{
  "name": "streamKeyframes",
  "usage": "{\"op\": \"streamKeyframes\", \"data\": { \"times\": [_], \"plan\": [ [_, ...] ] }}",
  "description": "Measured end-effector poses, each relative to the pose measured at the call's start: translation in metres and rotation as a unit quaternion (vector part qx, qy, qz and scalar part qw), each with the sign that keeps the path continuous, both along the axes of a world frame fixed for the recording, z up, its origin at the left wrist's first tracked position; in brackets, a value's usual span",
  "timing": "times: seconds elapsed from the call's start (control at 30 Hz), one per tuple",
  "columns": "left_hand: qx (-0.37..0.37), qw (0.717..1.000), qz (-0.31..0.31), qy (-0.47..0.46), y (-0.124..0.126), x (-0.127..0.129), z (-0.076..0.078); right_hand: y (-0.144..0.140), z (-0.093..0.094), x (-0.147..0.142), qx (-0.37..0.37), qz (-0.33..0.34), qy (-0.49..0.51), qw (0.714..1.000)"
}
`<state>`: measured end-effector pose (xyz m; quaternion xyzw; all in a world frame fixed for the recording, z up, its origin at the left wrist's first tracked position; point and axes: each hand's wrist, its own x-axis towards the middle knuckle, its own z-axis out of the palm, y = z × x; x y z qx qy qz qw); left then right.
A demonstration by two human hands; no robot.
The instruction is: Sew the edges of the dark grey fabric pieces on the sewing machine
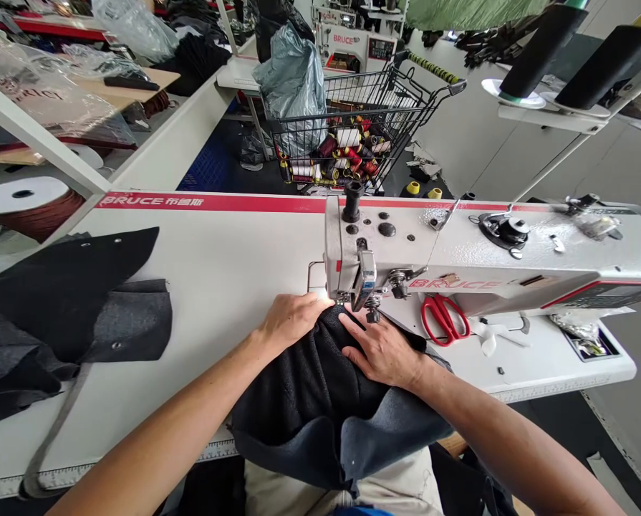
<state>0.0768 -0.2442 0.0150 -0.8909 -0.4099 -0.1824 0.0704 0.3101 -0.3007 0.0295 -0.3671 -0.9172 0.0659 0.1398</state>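
Note:
A bunched black fabric piece point(320, 373) with a dark grey underside lies under the head of a white sewing machine point(346, 247) and hangs over the table's front edge onto the lap. My left hand point(293, 319) is closed on its left edge, close beside the needle area, fingertips pointing at the lit spot. On the other side, my right hand point(387, 351) rests flat on the fabric with its fingers spread, just below the machine head. The needle and presser foot are mostly hidden behind the machine's front parts and the fingers.
Red-handled scissors point(443, 319) lie right of my right hand. Dark cut fabric pieces point(73, 294) with metal snaps cover the table's left end. Two black thread cones point(543, 54) stand above the machine. Behind the table is a wire cart point(363, 97) holding many spools.

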Motion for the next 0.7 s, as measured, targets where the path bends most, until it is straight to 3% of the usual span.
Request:
{"op": "streamKeyframes", "data": {
  "times": [0.7],
  "plan": [
    [-0.039, 0.998, 0.018, 0.037, 0.0051, 0.0020, 0.0070, 0.0048, -0.0007, -0.0005, 0.012, -0.007, 0.011, 1.000]
  ]
}}
